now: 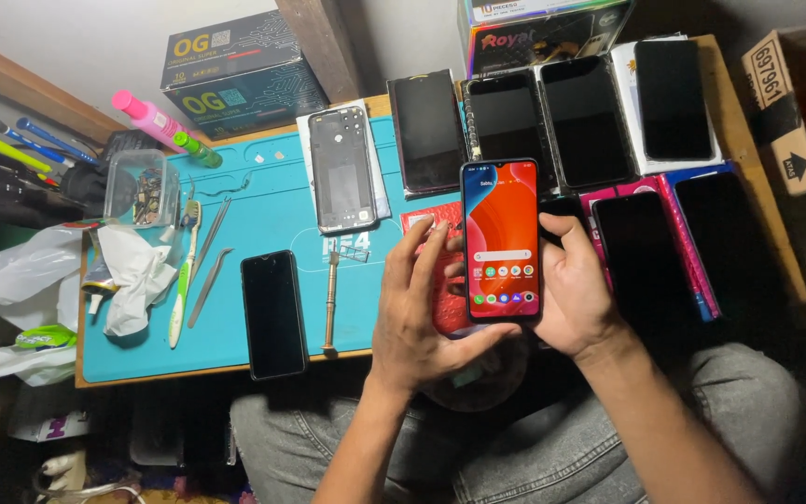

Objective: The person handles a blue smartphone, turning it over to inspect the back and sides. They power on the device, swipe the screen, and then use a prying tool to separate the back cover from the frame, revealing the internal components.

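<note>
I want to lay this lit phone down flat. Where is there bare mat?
Bare blue mat lies between the tweezers and the phone back cover, above the dark phone. The right side is packed with dark phones, and the left edge with a toothbrush and tissue.

1. The teal work mat (263, 215) is lit evenly from above; its colour is rendered bright and clean.
2. The lower part of the frame and the right-hand edge are left dim; detail under the desk is lost in shadow.
3. The lit phone screen (501, 238) is shown vivid and sharp; soft glare is caught on the dark phone (273, 314).
4. Straight edges are bowed slightly toward the corners; no motion blur is seen.
</note>
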